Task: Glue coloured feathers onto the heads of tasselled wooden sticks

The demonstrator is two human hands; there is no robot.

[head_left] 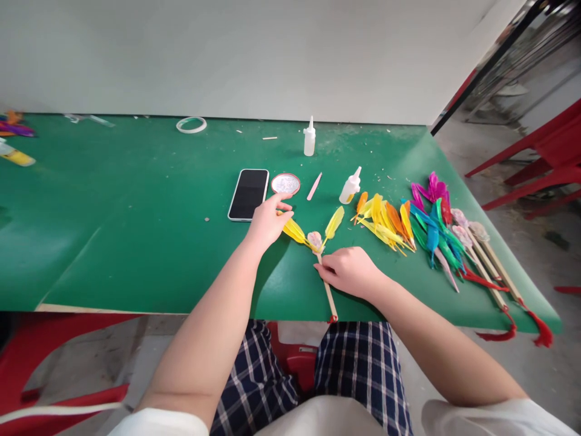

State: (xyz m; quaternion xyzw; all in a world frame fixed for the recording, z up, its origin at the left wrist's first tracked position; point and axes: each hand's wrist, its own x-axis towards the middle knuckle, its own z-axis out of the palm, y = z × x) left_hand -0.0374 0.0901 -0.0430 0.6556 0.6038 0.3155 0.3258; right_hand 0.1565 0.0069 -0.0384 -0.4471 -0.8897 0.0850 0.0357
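Note:
My left hand [271, 221] is at the tip of a yellow feather [295, 231], its thumb and fingers around that end. My right hand [349, 271] grips a flat wooden stick [329, 297] that rests on the green table. At the stick's top sits a pale pink flower [315, 240], with the yellow feather slanting out to its left. A second, lighter yellow feather [334, 222] slants out to its right. A bit of red cord [333, 318] shows at the stick's lower end, by the table edge.
Beyond my hands lie a phone [249, 194], a round dish [285, 183], pink tweezers [314, 186] and two white squeeze bottles [309, 138]. Yellow and orange feathers [385, 221], blue-green feathers [433, 233] and flower-topped sticks [488, 260] with red tassels are on the right. A tape roll [191, 125] lies farther back.

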